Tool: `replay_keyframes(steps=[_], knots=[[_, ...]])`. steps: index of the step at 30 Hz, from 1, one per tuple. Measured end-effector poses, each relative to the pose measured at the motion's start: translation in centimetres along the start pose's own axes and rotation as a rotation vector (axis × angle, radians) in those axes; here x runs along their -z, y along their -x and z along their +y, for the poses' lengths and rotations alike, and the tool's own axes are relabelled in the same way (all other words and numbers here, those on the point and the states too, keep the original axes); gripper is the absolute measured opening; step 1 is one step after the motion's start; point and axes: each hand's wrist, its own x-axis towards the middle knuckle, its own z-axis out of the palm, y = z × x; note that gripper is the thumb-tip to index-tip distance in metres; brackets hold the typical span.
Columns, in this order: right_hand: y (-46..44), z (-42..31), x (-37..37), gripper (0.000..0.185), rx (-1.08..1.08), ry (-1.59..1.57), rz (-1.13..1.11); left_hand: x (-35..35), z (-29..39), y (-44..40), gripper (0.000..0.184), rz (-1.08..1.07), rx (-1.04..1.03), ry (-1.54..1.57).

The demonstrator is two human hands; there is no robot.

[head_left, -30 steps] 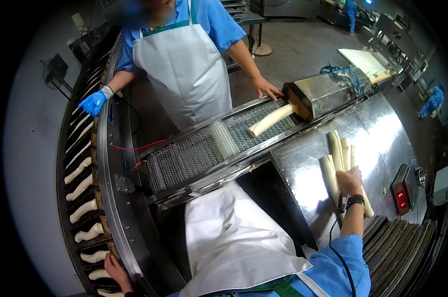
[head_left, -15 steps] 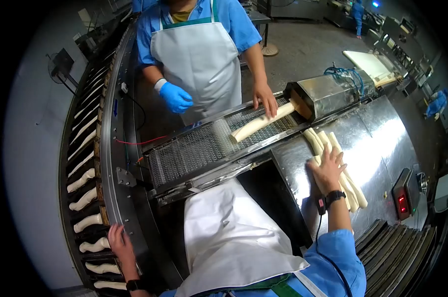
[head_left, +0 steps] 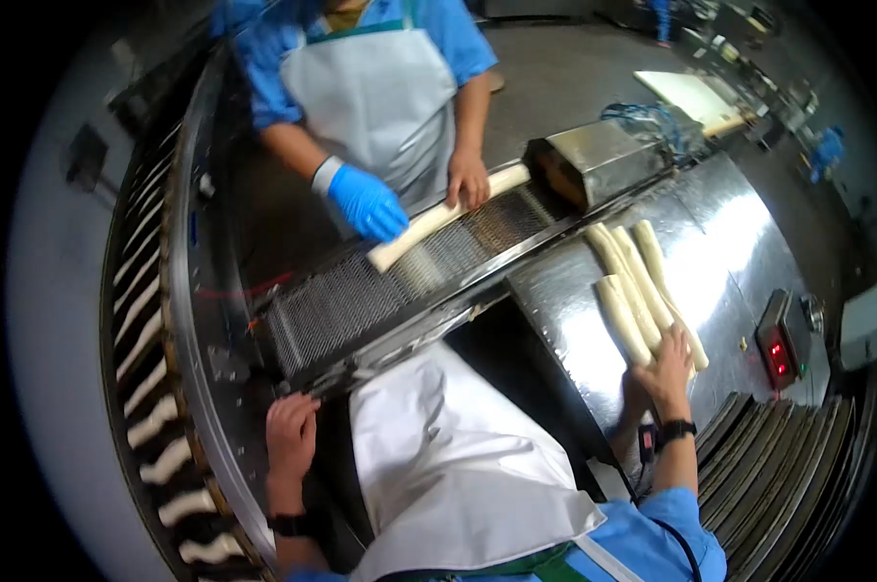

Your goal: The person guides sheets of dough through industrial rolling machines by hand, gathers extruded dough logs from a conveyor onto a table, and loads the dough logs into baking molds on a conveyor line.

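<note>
Several pale dough logs [head_left: 635, 289] lie side by side on the steel table. My right hand [head_left: 666, 373] rests on their near end, fingers stretched over the dough rather than wrapped round it. My left hand [head_left: 291, 436] is beside the near end of the mesh conveyor [head_left: 346, 315], holding nothing, its fingers extended and slightly bent. Across from me, a co-worker's blue-gloved hand [head_left: 368, 202] and bare hand [head_left: 468, 179] are on another dough log [head_left: 421, 233] on the mesh. That log's far end is near a metal housing [head_left: 603, 160].
To the left runs a line of trays with dough pieces [head_left: 162, 461] behind a metal rail [head_left: 188, 359]. A scale with red digits [head_left: 778, 349] stands on the steel table [head_left: 579, 335]. Stacked dark trays [head_left: 782, 466] are at lower right. A cable passes my right forearm.
My right hand has slid toward the near end of the dough logs. My left hand has moved right, away from the tray line. The co-worker's gloved hand has come onto the conveyor log, which has shifted left.
</note>
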Motion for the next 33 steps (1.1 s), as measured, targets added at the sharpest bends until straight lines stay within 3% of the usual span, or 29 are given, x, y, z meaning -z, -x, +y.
replay_keyframes(steps=[2,4,6,7,10,12,18,22,23,24,26,27,30,32,33], knots=[[4.6,3.3,1.3,0.087,-0.073,-0.061,-0.01,-1.6,0.4,0.4,0.014,-0.038,-0.053,0.0],[7.8,6.8,-0.2,0.082,-0.106,-0.089,0.039,-1.2,1.1,0.2,0.014,-0.064,0.074,0.023],[9.3,9.3,-2.4,0.077,-0.154,-0.271,0.102,-0.7,1.1,-0.1,0.015,-0.097,0.065,0.04],[9.5,7.1,-1.6,0.069,-0.144,-0.364,0.225,-0.6,1.2,-0.4,0.016,-0.091,0.098,0.076],[8.1,3.1,0.4,0.061,-0.236,-0.52,0.277,-0.4,1.2,-1.3,0.017,-0.083,0.112,0.118],[7.3,3.0,-1.4,0.047,-0.196,-0.346,0.447,0.1,1.3,-1.6,0.017,-0.118,0.143,0.112],[3.5,-0.2,-1.8,0.032,-0.012,-0.238,0.464,0.0,1.5,-0.9,0.017,-0.105,0.243,0.156],[0.3,-1.3,-0.1,0.034,0.148,0.002,0.436,-0.6,-0.1,-1.0,0.017,-0.139,0.227,0.192],[-0.7,-1.5,0.8,0.066,0.067,0.038,0.291,-0.4,-0.6,-1.0,0.017,-0.131,0.231,0.186],[-2.2,-0.9,0.3,0.066,0.075,0.033,0.293,-0.2,-1.4,-1.0,0.017,-0.115,0.249,0.157],[-5.3,0.1,-0.4,0.106,-0.162,-0.002,0.178,0.7,-3.0,-0.8,0.017,-0.091,0.276,0.125],[-6.9,0.5,0.0,0.13,-0.233,0.028,-0.063,1.6,-4.0,-0.6,0.018,-0.054,0.283,0.081],[-8.1,-2.6,2.8,0.116,-0.204,0.013,-0.1,4.9,-5.5,-0.1,0.018,0.034,0.327,-0.038],[-10.0,-2.2,1.9,0.109,-0.195,0.03,-0.154,7.0,-7.6,0.1,0.021,0.078,0.46,-0.001],[-10.4,-2.3,1.6,0.109,-0.201,0.072,-0.171,8.1,-9.3,0.2,0.023,0.104,0.412,-0.062]])
